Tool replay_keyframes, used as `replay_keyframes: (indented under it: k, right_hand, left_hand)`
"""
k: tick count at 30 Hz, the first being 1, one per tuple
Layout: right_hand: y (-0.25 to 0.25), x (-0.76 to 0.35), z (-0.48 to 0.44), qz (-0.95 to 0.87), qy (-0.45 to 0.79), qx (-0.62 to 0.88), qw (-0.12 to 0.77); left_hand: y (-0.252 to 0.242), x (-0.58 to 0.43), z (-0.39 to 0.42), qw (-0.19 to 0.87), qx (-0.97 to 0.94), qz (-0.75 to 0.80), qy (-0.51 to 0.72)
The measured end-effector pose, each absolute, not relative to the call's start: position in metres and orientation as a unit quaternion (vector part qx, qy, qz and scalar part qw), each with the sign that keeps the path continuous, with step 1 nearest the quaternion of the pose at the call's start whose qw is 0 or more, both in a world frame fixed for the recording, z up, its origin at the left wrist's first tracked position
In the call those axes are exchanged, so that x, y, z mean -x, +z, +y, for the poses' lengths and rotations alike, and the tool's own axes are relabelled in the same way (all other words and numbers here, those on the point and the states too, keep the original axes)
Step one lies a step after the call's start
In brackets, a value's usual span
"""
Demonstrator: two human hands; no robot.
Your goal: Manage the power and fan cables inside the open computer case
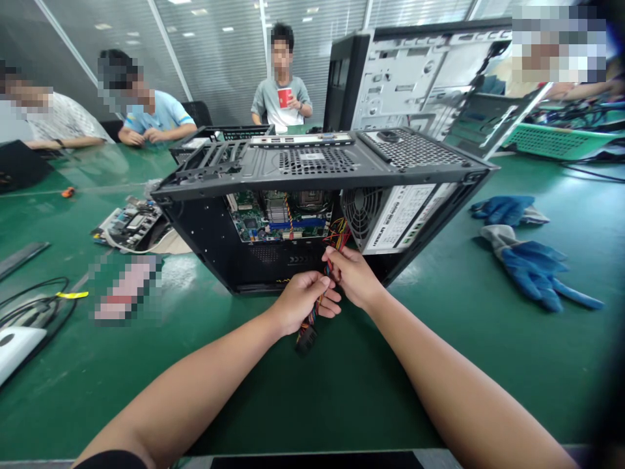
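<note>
Red-and-yellow power cables (313, 315) slant down from the power supply unit (403, 218), pinched by the right hand (357, 277) nearer it and the left hand (303, 298) nearer their black connector (306, 340)

The multicoloured cable bundle (311, 316) slanted from the centre of the frame toward the lower middle, its wires gathered closely. At its lower end showed a black connector (306, 339).

Hands (297, 301) hold a cable bundle (313, 316) before a computer case (319, 181).
</note>
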State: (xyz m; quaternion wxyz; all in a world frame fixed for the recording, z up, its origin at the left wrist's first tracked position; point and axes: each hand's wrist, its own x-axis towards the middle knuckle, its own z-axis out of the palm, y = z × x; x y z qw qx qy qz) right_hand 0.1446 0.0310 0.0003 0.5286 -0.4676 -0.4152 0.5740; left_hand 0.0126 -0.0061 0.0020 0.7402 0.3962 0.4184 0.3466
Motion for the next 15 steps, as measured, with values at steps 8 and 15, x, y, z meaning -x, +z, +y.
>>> replay_keyframes:
  k: [8,15]
  right_hand:
    - [0.0012,-0.1443,0.0319,-0.404,0.601,0.436,0.534]
    - [0.001,-0.1446,0.032,-0.401,0.606,0.43,0.536]
  left_hand:
    - [-0.0018,-0.0161,-0.0079,0.577,-0.525,0.487,0.392]
    - [-0.0023,-0.0143,-0.0102,0.48,-0.594,0.503,0.404]
